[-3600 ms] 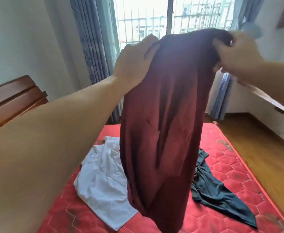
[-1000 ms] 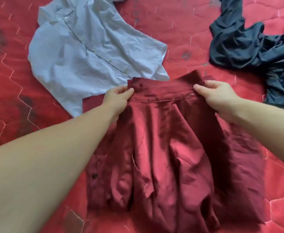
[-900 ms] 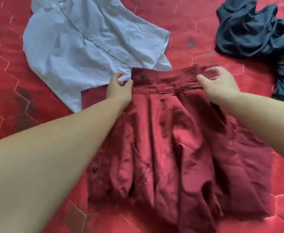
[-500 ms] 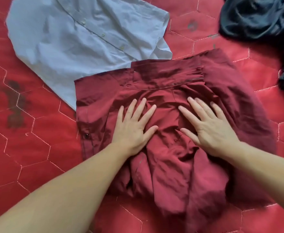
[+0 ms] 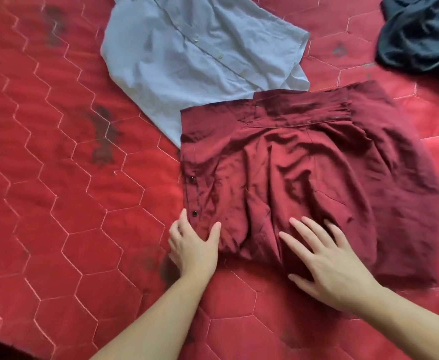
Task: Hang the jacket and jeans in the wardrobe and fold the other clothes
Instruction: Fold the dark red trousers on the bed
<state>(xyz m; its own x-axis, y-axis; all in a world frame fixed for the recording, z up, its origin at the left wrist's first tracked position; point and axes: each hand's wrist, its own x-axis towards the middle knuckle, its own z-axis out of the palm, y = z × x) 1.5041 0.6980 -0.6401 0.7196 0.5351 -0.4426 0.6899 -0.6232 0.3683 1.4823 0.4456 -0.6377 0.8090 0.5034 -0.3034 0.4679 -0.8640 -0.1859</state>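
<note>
Fingers of your left hand (image 5: pixel 192 249) pinch the buttoned lower-left corner of the maroon shirt (image 5: pixel 304 172), which lies on the red bed (image 5: pixel 57 203), while your right hand (image 5: pixel 327 266) presses flat, fingers spread, on its lower hem.

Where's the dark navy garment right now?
In the head view, the dark navy garment lies bunched at the top right corner of the red quilted mattress, up and right of the maroon shirt, apart from it.
</note>
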